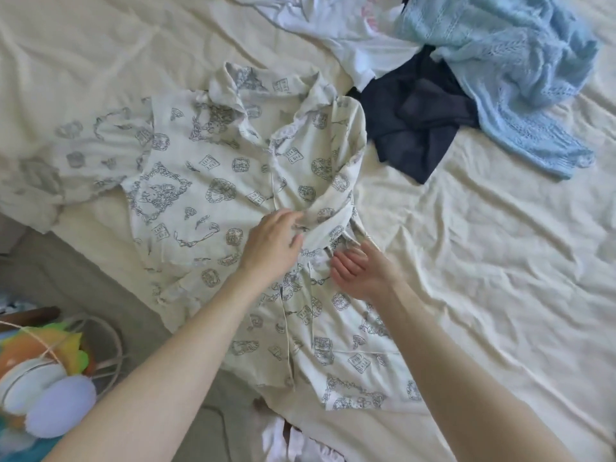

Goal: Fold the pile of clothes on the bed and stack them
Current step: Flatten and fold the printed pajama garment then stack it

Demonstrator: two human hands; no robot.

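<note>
Cream bed sheet (483,261), creased, filling most of the view, its near edge running diagonally at lower left.

Printed shirt (213,181) spread front-up across the middle of the sheet, collar away from the viewer, hem hanging toward the near edge; cream cloth with grey drawings of books and frames. One short sleeve laid out flat to the left, the other side doubled in over the body as a thick fold.

Pale blue knit (513,78) heaped at upper right, overlapping a dark navy garment (413,128) that lies just beside the shirt's collar. White garment (340,38) crumpled above both, touching them.

Basket of coloured soft shapes (46,378) on the floor at lower left, off the bed.

Left hand (273,245) palm down on the shirt's middle, fingers relaxed and loosely bent, tips touching the folded-in edge; no clear grip visible.

Right hand (358,270) just beside it, palm turned up and inward, fingers straight and slightly spread, tips against the same fold, holding nothing.
</note>
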